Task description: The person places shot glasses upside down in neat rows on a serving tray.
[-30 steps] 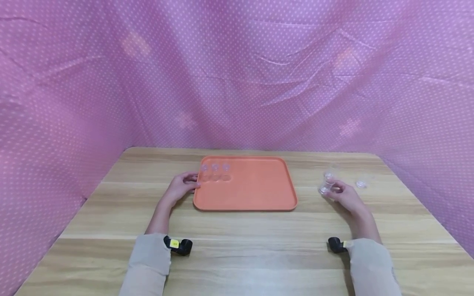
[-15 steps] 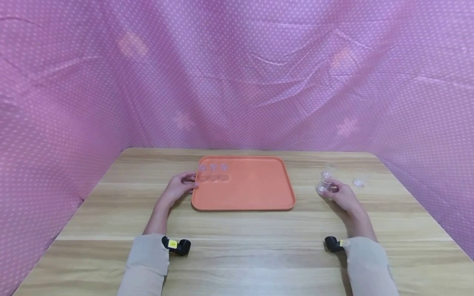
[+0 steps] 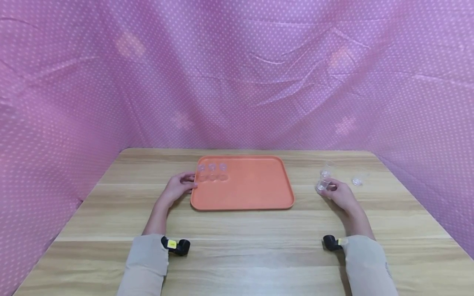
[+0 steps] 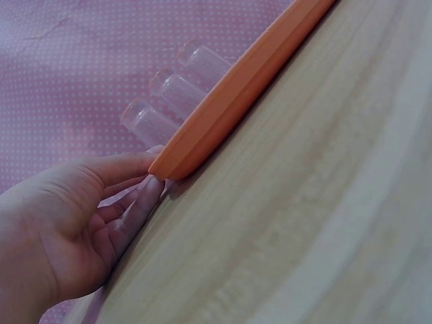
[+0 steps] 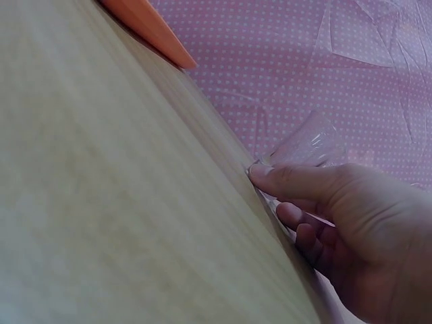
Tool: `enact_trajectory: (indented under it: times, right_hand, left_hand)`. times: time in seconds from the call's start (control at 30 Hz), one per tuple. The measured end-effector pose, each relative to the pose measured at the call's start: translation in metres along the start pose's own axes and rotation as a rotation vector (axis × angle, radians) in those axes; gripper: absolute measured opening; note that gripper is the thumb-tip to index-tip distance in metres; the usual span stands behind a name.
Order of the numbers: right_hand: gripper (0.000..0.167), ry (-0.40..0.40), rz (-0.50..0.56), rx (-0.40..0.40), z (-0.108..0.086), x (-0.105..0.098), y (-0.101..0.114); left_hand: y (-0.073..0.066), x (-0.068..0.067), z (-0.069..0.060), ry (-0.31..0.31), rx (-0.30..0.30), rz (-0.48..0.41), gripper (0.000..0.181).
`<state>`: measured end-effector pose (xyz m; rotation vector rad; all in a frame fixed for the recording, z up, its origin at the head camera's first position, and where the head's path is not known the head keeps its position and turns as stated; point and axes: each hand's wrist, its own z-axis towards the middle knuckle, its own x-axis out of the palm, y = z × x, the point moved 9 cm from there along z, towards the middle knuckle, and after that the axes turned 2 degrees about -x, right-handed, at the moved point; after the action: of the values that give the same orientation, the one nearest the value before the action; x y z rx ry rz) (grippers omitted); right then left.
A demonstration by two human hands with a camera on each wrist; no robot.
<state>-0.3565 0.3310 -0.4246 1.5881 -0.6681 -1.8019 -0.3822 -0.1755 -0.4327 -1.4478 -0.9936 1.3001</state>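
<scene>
An orange tray (image 3: 255, 185) (image 4: 223, 101) lies on the wooden table, with several clear cups (image 3: 212, 167) (image 4: 179, 93) standing in two short rows at its left end. My left hand (image 3: 177, 189) (image 4: 74, 223) pinches the tray's left edge between thumb and fingers. To the right of the tray, my right hand (image 3: 342, 195) (image 5: 364, 229) grips a clear cup (image 3: 322, 186) low down, thumb and fingers around its base. Another clear cup (image 3: 326, 169) stands just behind that one.
One more clear cup (image 3: 357, 181) stands on the table to the right, behind my right hand. Pink dotted cloth (image 3: 237, 82) hangs behind the table and along both sides. The tray's corner (image 5: 158, 34) shows at the top of the right wrist view.
The head view has shifted slightly, so everything sits a little further left. Both hands keep their holds, with no clear movement of the tray or cups.
</scene>
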Motion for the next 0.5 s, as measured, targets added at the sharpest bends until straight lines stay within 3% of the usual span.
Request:
enact_trajectory:
  times: [0.5]
  right_hand:
    - [0.039,0.035,0.091,0.028,-0.001,0.001,0.012]
  left_hand:
    - [0.000,-0.001,0.002,0.006,-0.017,-0.008,0.051]
